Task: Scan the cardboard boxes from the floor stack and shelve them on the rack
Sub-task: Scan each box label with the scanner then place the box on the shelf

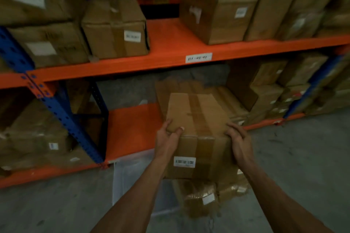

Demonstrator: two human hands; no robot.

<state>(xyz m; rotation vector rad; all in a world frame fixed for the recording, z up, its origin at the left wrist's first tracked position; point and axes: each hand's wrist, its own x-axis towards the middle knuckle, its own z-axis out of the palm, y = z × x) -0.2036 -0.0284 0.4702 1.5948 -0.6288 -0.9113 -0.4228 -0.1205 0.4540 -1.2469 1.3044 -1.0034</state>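
I hold a taped cardboard box (197,119) in front of the rack, with a white barcode label on its near face. My left hand (167,138) grips its near left corner, thumb on top. My right hand (239,140) clasps the near right corner. Below the box, on the floor, lie other cardboard boxes (204,196) wrapped in shiny tape, one with a white label. The rack's orange lower shelf (132,128) has a bare patch just left of the held box. The upper orange beam (161,62) carries a white location tag.
Labelled boxes fill the upper shelf (115,28) and the lower shelf at right (265,91). A blue upright (56,106) stands at left, another at right (310,89). A whitish sheet (136,176) lies on the grey concrete floor.
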